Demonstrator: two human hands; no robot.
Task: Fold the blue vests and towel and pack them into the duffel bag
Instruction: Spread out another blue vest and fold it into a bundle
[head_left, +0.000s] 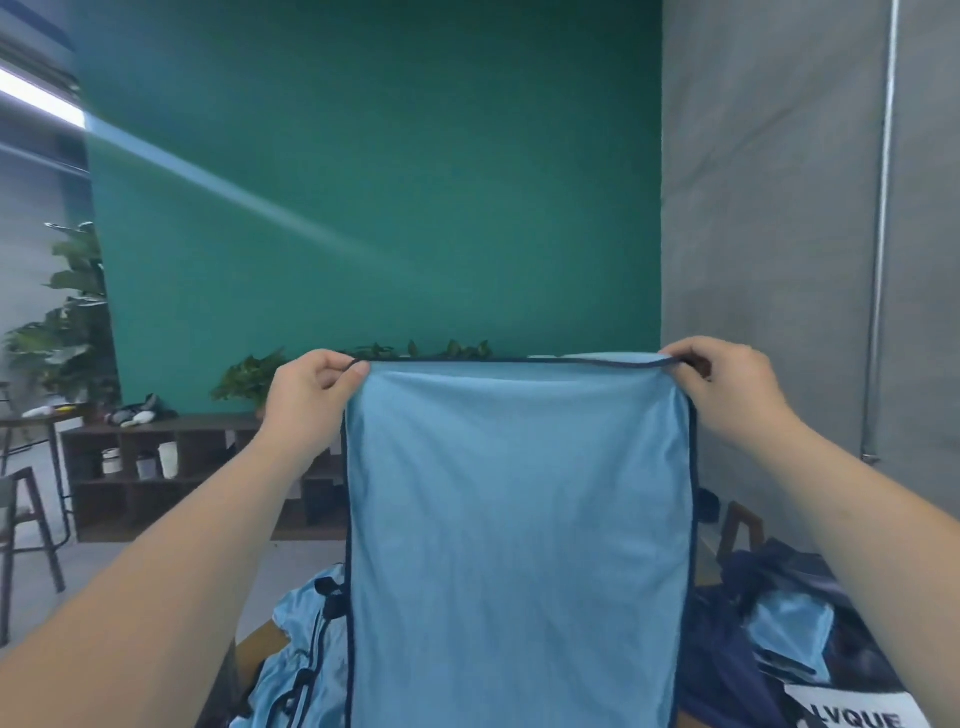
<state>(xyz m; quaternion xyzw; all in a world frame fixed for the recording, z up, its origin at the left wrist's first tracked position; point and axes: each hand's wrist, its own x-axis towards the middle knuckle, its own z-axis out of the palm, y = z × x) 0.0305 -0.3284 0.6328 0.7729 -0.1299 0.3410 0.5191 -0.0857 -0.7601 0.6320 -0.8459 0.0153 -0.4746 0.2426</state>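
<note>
You hold the light blue towel (519, 519) aloft before a green wall, its navy-piped top edge stretched between your hands. Your left hand (311, 395) pinches the upper left corner and your right hand (727, 384) the upper right, each grip clenched on the hem. The cloth hangs limp and smooth. It looks thin, light and soft, likely to drape rather than crease sharply, and the corners seem the surest hold. Below, glossy blue vests (296, 649) lie heaped at left, the dark duffel bag (737, 649) at right.
</note>
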